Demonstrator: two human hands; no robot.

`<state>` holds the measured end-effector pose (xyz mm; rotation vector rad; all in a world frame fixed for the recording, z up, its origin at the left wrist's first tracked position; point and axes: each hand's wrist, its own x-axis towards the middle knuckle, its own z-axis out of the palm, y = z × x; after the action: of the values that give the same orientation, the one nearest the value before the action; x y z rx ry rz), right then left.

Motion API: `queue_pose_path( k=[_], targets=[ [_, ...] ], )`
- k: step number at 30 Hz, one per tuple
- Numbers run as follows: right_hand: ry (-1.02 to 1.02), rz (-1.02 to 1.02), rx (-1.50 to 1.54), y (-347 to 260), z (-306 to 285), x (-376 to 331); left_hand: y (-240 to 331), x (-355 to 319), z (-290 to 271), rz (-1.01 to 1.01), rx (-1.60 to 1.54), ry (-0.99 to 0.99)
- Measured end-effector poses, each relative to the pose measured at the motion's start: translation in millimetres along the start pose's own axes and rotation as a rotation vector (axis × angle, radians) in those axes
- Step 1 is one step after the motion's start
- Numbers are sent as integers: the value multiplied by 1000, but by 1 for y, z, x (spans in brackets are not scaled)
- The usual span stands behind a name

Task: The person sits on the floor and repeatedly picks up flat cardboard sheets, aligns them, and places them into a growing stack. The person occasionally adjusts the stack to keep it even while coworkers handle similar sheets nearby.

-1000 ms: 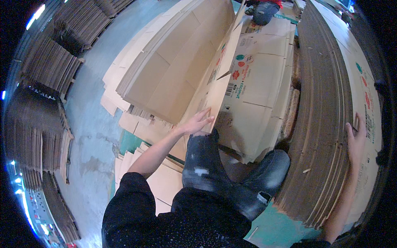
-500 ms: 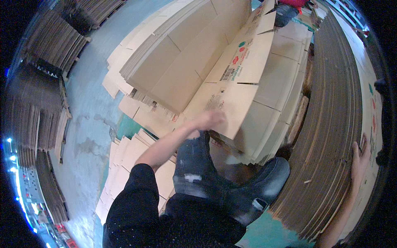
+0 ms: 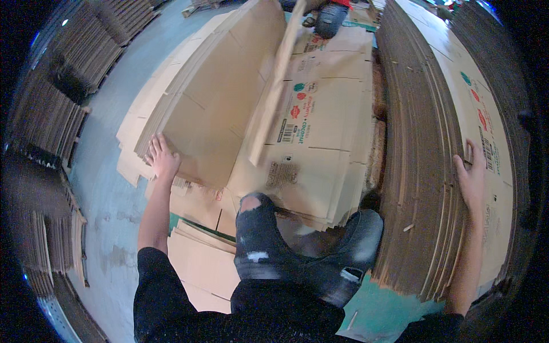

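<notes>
My left hand [image 3: 163, 159] lies with fingers spread on the near left corner of a leaning stack of plain brown cardboard sheets [image 3: 211, 108]. My right hand [image 3: 472, 176] rests, fingers apart, on the top edge of a tall stack of cardboard [image 3: 423, 148], beside its printed outer sheet [image 3: 483, 108]. Between my hands, a blurred cardboard sheet [image 3: 273, 97] stands nearly on edge, touched by neither hand. To its right lies a pile of flattened boxes with a printed top sheet [image 3: 326, 126], just beyond my knees.
Another person's jeans-clad knee [image 3: 331, 22] shows at the far end of the pile. More cardboard stacks [image 3: 51, 126] stand along the left across the blue-green floor [image 3: 114, 194]. Loose cardboard sheets [image 3: 200, 263] lie beside my left leg.
My left hand has left the printed sheet near my knees and moved to the left stack. The middle sheet has swung up and left, uncovering the printed pile. My right hand stays on its stack.
</notes>
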<state>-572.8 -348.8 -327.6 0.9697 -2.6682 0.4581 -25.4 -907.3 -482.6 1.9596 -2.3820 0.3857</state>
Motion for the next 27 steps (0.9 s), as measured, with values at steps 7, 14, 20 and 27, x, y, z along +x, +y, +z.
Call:
queue_pose_path(
  k=[7,14,20,27],
  targets=[
    [56,24,-13,-8,0,-1,16,-11,-2,-67,6,24],
    [55,5,35,-7,-3,-2,22,-20,0,-49,14,93],
    [84,7,-12,-10,-4,-3,23,-19,2,-66,36,91],
    [133,-17,-12,-5,4,-2,16,-15,8,-32,4,78]
  ],
)
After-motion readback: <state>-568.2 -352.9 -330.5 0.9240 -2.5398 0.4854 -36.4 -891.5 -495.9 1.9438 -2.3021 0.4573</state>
